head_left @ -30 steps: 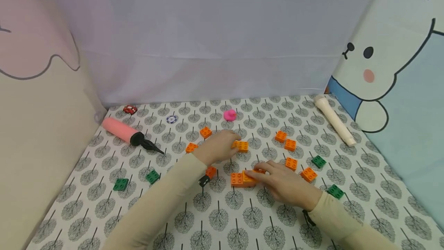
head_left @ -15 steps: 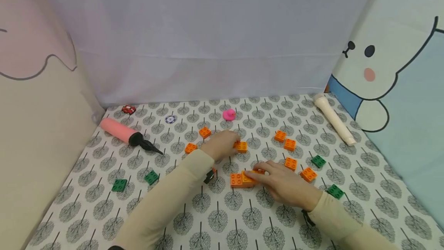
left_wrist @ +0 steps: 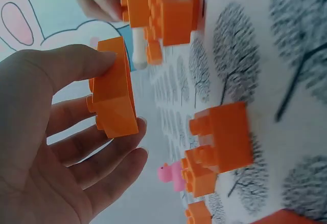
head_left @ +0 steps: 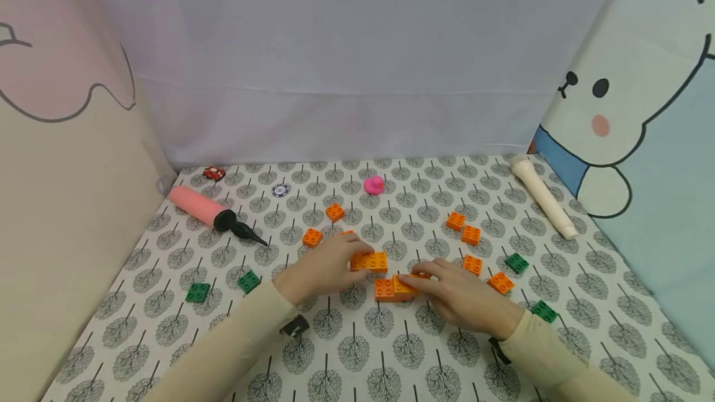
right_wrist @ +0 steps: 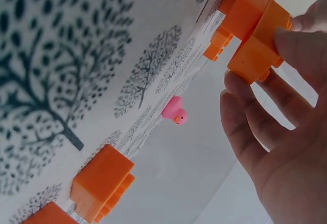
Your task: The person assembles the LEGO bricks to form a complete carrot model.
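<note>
Since half a second earlier, the person's left hand (head_left: 329,265) had come back toward the person, bringing a long yellow-orange brick (head_left: 370,262) from farther up the patterned cloth (head_left: 357,377); the right hand (head_left: 460,299) had hardly shifted. From my remote seat I saw the left arm reach in low and slantwise, its thumb laid along one side of that brick and its fingers round the other — a firm pinch, with the lower fingers spread loose. The brick was just beyond and left of the pair under the right hand. That hand was clamped too, thumb and fingers gripping a second yellow-orange brick (head_left: 403,285), which sat on a deeper-orange brick (head_left: 384,290) and left some of its studs bare on the left.

Around them I counted small orange bricks (head_left: 312,237) on both sides, one partly hidden behind the left hand, and four green bricks (head_left: 198,292) — two left, two right. Nearest the right wrist lay one of the green ones. Well apart toward the back were a pink duck (head_left: 374,185), a blue-and-white chip (head_left: 280,190), a red toy car (head_left: 214,172), a pink pump (head_left: 197,203) and a cream-coloured tube (head_left: 544,197).
</note>
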